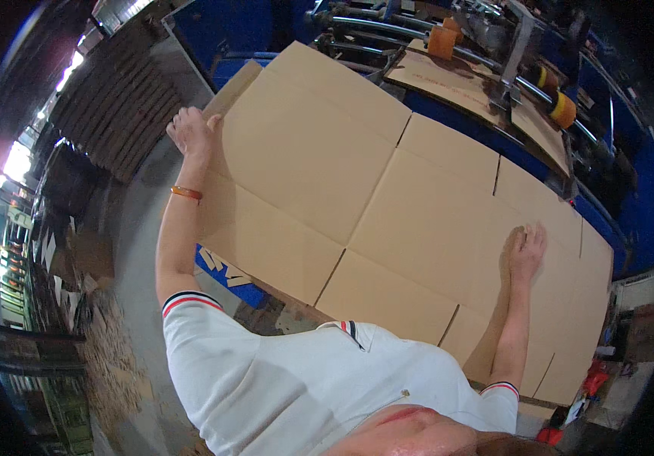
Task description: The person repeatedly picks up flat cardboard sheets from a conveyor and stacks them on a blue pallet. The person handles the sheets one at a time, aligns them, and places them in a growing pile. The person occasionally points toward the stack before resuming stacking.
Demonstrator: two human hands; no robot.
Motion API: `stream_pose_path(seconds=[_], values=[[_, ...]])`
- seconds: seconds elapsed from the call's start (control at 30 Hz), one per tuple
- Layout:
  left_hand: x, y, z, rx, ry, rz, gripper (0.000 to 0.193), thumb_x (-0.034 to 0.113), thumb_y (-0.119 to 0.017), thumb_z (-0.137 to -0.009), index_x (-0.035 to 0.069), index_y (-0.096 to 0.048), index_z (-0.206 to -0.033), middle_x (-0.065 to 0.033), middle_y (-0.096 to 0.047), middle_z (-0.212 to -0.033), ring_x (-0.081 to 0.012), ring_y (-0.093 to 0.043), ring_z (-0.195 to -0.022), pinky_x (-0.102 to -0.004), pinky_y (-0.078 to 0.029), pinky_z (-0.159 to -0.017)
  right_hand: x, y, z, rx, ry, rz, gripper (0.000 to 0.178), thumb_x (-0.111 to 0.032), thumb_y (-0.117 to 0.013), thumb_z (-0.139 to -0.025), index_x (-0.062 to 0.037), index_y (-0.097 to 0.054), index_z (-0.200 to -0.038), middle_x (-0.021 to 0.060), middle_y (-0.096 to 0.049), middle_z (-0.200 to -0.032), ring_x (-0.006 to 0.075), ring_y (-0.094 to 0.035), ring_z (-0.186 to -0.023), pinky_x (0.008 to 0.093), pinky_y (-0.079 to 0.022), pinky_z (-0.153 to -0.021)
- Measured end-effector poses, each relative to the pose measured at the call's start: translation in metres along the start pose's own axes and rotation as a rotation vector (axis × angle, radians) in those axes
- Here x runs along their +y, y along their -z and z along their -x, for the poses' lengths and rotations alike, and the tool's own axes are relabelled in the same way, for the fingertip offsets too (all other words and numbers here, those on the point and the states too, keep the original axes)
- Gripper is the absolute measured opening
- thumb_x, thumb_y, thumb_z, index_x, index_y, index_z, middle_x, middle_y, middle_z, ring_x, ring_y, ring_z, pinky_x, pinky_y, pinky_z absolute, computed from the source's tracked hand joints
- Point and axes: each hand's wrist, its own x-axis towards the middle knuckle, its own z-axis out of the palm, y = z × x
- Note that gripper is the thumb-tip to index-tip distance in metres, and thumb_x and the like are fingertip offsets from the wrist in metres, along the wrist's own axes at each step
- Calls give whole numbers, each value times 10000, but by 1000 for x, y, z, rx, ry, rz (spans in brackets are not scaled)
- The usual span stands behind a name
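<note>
A large flat brown cardboard box blank (304,137), creased and slotted, lies spread out in front of me. At its far left edge is my left hand (192,131), fingers curled at the edge and thumb toward the board; the fingertips are partly hidden. On the right part of the blank rests my right hand (527,254), fingers stretched forward and slightly blurred, gripping nothing. Along the upper left edge, a strip of another cardboard layer (234,95) shows from beneath.
Beyond the blank stands a blue machine with metal rods (380,24), orange rollers (564,110) and another printed cardboard sheet (456,83). Stacked cardboard (114,106) rises at the far left. Cardboard scraps (118,365) litter the floor at left. Red items (594,378) lie at lower right.
</note>
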Motion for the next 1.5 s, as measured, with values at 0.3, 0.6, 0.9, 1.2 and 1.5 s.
stream_pose_path(seconds=[0.3,0.6,0.9,1.2,1.5], values=[[-24,210,-14,-745,-134,1312,492,269,-626,-864,-32,-523,-1239,-85,-628,-1046,-142,-627,-930,-270,-505,-760,-17,110,119,-165,-235,-140,413,-212,-573,-874,-3,-509,-1224,214,-360,-1415,418,-296,-1318,491,-273,-1080],[-43,96,251,-279,-253,1121,665,247,-641,-838,1,-344,-1379,-166,-472,-1309,-259,-481,-1178,-381,-388,-987,89,173,314,171,-1248,253,576,-372,-496,-926,48,-415,-1313,211,-484,-1292,350,-454,-1199,483,-368,-977],[-3,97,141,-618,142,1550,478,73,-691,-812,-5,-475,-1232,-85,-560,-1120,-161,-543,-1008,-293,-447,-879,201,207,401,1066,-1544,-1271,405,-340,-472,-938,-63,-510,-1231,76,-572,-1084,154,-544,-879,316,-455,-759],[-13,64,46,-581,170,1707,553,70,-680,-805,2,-427,-1292,-107,-548,-1177,-216,-554,-1036,-328,-440,-913,215,214,367,1072,-1435,-1219,508,-333,-511,-922,-9,-453,-1309,122,-509,-1305,275,-499,-1179,426,-399,-994],[5,90,107,-310,9,1439,543,60,-701,-808,-40,-442,-1275,-129,-564,-1195,-218,-553,-1048,-334,-431,-937,66,279,300,1041,-1232,-1101,458,-248,-571,-912,18,-476,-1272,148,-532,-1261,278,-536,-1123,414,-452,-942]])
